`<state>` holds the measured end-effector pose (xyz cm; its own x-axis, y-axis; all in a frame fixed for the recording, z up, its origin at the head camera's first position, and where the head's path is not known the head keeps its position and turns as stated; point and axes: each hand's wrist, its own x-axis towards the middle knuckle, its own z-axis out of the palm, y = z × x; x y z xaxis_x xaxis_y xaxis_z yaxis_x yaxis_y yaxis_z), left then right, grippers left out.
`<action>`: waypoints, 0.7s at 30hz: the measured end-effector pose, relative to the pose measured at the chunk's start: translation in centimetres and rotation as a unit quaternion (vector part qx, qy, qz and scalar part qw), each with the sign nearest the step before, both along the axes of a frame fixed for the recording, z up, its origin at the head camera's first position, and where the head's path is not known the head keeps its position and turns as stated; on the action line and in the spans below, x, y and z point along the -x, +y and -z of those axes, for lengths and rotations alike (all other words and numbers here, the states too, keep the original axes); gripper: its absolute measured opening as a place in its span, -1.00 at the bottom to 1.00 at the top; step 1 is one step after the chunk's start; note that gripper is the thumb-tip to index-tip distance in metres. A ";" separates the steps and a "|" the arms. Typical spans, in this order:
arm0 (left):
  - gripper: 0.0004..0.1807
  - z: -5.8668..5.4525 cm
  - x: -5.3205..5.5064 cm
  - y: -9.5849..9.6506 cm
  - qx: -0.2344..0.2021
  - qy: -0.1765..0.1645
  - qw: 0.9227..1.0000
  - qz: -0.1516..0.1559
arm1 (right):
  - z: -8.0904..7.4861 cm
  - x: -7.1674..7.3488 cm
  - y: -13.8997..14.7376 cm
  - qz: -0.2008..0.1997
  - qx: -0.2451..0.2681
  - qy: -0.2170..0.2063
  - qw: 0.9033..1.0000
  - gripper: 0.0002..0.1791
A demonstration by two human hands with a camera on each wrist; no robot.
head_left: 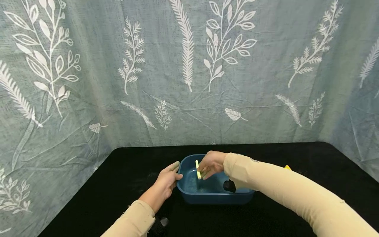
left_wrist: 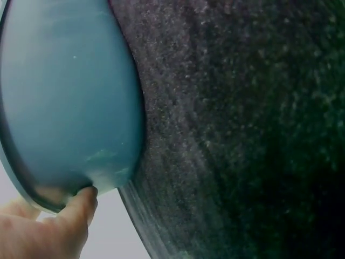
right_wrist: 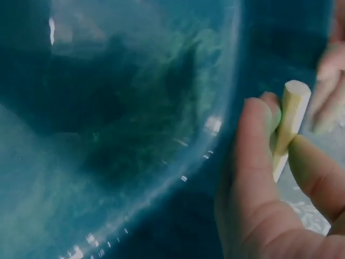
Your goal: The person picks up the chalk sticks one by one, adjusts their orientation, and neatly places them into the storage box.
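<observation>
A blue plastic tub [head_left: 216, 193] stands on the black tabletop. My left hand [head_left: 166, 178] grips its left end, the thumb at the rim; the left wrist view shows the digits [left_wrist: 81, 208] on both sides of the tub wall [left_wrist: 70, 102]. My right hand [head_left: 211, 165] reaches over the tub and pinches a pale yellow stick of chalk [head_left: 198, 170] between thumb and fingers. Seen from the right wrist, the chalk [right_wrist: 294, 110] points up past the fingertips, close to the tub's end wall. Greenish powder marks the fingers of both hands.
Black cloth covers the table [head_left: 127, 174]. Past my right forearm, a small yellow item [head_left: 288, 167] shows only in part. A grey-green curtain [head_left: 189, 98] with white leaf prints hangs behind the table and along its sides. Faint greenish smudges mark the tub's inside.
</observation>
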<state>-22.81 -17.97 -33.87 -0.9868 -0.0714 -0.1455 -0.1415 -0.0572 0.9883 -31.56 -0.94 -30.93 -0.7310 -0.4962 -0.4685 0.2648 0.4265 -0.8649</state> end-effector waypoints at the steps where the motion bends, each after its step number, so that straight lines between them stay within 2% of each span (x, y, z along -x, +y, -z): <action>1: -0.31 -0.1 0.1 0.1 0.000 0.001 1.000 0.000 | 0.1 0.1 -0.2 -0.002 -0.006 -0.002 1.000 -0.73; 8: -0.32 -0.9 0.4 0.1 -0.001 -0.004 1.000 0.000 | 0.7 1.0 -1.5 -0.019 -0.053 -0.018 0.998 -0.54; 15: -0.31 -0.5 0.3 -0.1 -0.011 -0.016 1.000 0.001 | 2.1 1.1 -2.2 -0.021 -0.038 -0.035 0.998 -0.62; 21: -0.31 0.0 0.2 -0.1 -0.023 -0.021 1.000 0.000 | 3.0 1.1 -2.5 -0.002 -0.026 -0.049 0.998 -0.67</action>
